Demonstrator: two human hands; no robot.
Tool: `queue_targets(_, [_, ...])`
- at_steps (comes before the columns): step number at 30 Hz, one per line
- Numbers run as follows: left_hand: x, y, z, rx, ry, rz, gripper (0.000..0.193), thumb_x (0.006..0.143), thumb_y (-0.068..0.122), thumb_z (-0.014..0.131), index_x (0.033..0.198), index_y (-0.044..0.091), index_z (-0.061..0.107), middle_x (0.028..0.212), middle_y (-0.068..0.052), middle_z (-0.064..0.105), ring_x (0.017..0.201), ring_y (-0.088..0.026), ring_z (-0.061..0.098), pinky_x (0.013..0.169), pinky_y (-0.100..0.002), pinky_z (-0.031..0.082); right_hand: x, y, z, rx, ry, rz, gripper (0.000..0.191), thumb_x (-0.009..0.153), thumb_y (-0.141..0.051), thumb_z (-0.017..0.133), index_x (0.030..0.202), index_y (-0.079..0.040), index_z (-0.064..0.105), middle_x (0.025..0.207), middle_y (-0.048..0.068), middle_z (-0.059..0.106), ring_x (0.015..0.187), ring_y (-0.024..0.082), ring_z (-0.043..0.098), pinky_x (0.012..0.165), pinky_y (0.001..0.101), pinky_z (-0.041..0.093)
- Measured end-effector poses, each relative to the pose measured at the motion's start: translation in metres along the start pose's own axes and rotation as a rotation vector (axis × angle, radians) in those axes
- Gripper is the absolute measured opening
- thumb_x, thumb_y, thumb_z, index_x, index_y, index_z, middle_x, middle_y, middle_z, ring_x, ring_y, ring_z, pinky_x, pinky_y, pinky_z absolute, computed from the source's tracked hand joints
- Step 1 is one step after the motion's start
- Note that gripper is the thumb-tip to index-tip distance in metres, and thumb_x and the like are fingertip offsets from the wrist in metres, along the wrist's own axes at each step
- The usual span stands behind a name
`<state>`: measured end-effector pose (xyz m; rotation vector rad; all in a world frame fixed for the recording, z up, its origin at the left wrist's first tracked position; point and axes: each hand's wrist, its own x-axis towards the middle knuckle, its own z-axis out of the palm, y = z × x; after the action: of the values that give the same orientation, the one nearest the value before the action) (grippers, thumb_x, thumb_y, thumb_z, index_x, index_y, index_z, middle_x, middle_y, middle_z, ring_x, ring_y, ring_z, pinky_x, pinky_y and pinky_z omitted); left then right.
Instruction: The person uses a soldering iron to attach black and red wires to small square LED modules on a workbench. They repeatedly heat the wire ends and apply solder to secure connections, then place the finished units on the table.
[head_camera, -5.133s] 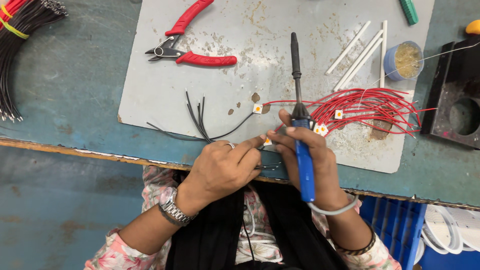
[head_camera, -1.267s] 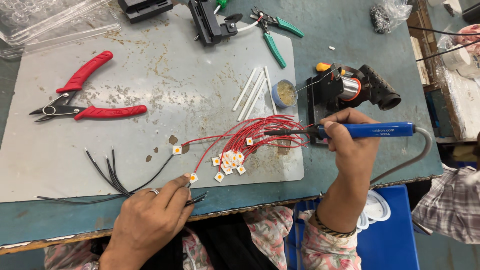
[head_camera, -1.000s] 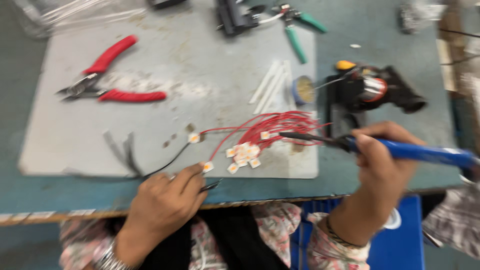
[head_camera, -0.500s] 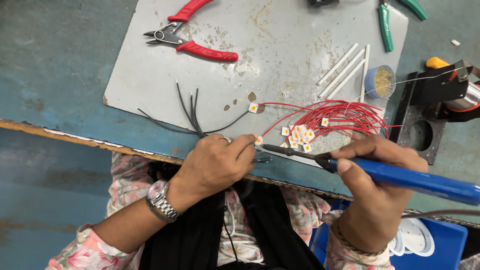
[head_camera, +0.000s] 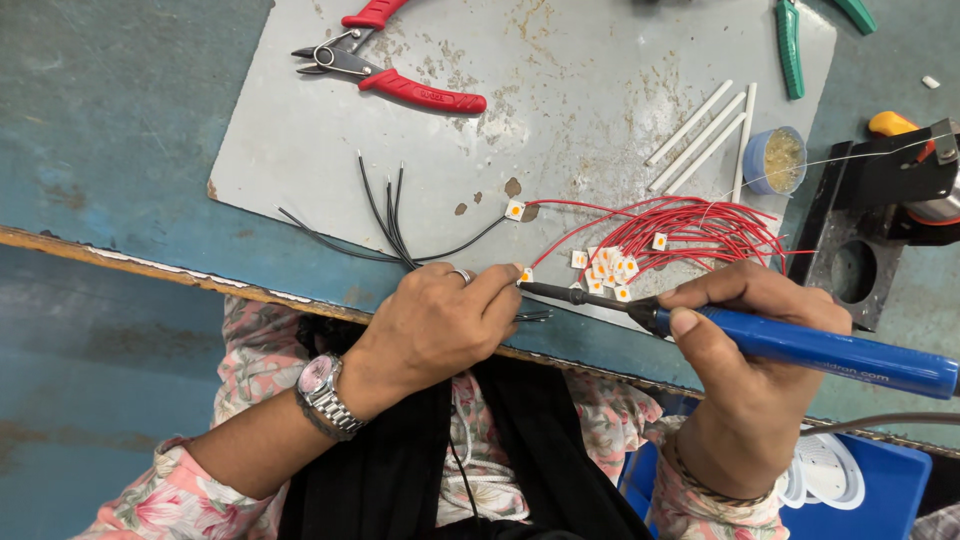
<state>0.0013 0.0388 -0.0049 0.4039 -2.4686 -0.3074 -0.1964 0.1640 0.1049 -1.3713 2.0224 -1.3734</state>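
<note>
While the left hand (head_camera: 440, 320) pinches a small LED chip (head_camera: 525, 275) at the counter's near edge, the right hand (head_camera: 745, 330) grips the soldering iron (head_camera: 800, 345); its hot tip could slip and burn a fingertip.

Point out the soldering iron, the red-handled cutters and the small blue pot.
soldering iron (head_camera: 800, 347): head view, on its blue handle.
red-handled cutters (head_camera: 420, 92): head view, on the lower red handle.
small blue pot (head_camera: 775, 161): head view, on its open top.
</note>
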Motion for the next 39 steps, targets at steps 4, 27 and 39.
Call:
queue_targets(4, [0.000,0.000,0.000,-0.005,-0.002,0.001,0.013,0.085,0.015,0.071,0.082,0.005,0.063,0.100,-0.007,0.069,0.051,-0.016,0.056,0.053,-0.032,0.047,0.000,0.000,0.000,-0.024,-0.007,-0.015,0.016,0.080,-0.009,0.073,0.086,0.006,0.071,0.073,0.009,0.068,0.060,0.009,0.056,0.060,0.0191,0.040])
queue_targets(27, [0.001,0.000,-0.002,-0.022,-0.032,-0.004,0.017,0.083,0.017,0.072,0.079,0.006,0.060,0.099,-0.006,0.066,0.050,-0.017,0.055,0.053,-0.033,0.048,-0.001,-0.002,0.003,0.012,0.007,-0.021,0.015,0.082,-0.006,0.074,0.089,0.006,0.069,0.080,0.011,0.071,0.065,0.011,0.060,0.064,0.0202,0.045])
queue_targets(39, [0.001,0.000,-0.002,-0.037,-0.037,-0.011,0.018,0.082,0.019,0.074,0.081,0.006,0.060,0.100,-0.006,0.066,0.050,-0.017,0.054,0.053,-0.033,0.047,-0.001,0.001,-0.008,-0.073,0.061,-0.053,0.017,0.082,-0.009,0.072,0.087,0.007,0.070,0.078,0.010,0.069,0.065,0.010,0.060,0.062,0.0189,0.042])
